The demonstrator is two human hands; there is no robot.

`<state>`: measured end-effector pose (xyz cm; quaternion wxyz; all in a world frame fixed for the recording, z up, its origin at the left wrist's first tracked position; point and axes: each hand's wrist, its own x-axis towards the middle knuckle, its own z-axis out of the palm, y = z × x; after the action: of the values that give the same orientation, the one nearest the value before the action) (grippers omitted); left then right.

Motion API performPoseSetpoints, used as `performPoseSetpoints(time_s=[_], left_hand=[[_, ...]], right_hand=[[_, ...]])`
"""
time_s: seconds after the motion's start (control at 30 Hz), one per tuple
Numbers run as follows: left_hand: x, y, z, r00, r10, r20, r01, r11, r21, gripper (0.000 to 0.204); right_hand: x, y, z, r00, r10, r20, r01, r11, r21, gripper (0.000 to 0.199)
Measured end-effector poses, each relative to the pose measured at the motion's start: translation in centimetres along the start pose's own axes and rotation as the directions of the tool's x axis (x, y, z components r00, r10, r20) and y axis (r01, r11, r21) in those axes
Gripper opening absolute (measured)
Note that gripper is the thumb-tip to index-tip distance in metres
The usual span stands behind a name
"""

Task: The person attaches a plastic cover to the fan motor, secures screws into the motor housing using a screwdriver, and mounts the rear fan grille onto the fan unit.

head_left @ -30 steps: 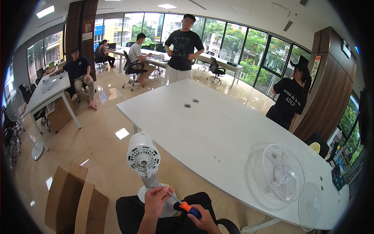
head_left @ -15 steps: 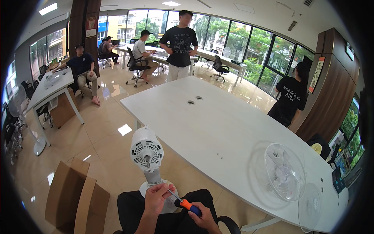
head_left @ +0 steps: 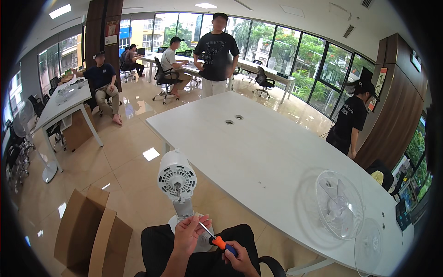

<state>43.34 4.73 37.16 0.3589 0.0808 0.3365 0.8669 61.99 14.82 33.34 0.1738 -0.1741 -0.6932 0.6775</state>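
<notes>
A white fan motor unit (head_left: 177,177) with its bare shaft facing me stands on a round white base on my lap. My left hand (head_left: 189,233) grips the fan's neck just below the motor. My right hand (head_left: 237,257) holds a screwdriver (head_left: 213,237) with an orange and blue handle. Its thin blade points up-left toward the fan's neck, close to my left fingers.
A long white table (head_left: 258,147) stretches to my right, with a clear fan blade and guard (head_left: 338,204) and another guard (head_left: 368,240) lying near its end. An open cardboard box (head_left: 87,231) sits on the floor at left. Several people stand or sit further off.
The view has shifted slightly; the fan and both hands keep nearly the same pose, with the screwdriver still at the fan's neck.
</notes>
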Motion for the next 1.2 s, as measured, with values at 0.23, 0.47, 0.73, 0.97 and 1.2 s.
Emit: performPoseSetpoints(time_s=[0.23,0.47,0.73,0.97,1.2], left_hand=[[0.1,-0.1,-0.4,0.996,-0.091,-0.008,0.091,0.994,-0.062,0.021],[-0.1,0.1,-1.1,0.999,-0.044,0.029,0.046,0.997,-0.069,0.016],[-0.2,0.6,-1.1,0.992,-0.070,0.106,0.080,0.993,-0.088,0.013],[-0.3,1.0,-1.2,0.992,-0.033,0.118,0.037,0.999,-0.026,0.018],[-0.6,1.1,-1.5,0.992,-0.028,0.126,0.034,0.998,-0.045,0.017]], right_hand=[[-0.5,-0.7,1.8,0.998,-0.067,0.020,0.062,0.979,0.194,0.030],[-0.8,-0.2,1.4,0.999,-0.006,-0.047,0.004,1.000,-0.028,0.032],[-0.6,-0.7,2.8,0.995,-0.096,-0.026,0.099,0.975,0.199,0.034],[-0.8,-0.4,3.8,1.000,-0.024,0.010,0.019,0.946,0.324,0.039],[-0.9,-0.9,4.5,0.999,0.027,0.034,-0.038,0.923,0.384,0.048]])
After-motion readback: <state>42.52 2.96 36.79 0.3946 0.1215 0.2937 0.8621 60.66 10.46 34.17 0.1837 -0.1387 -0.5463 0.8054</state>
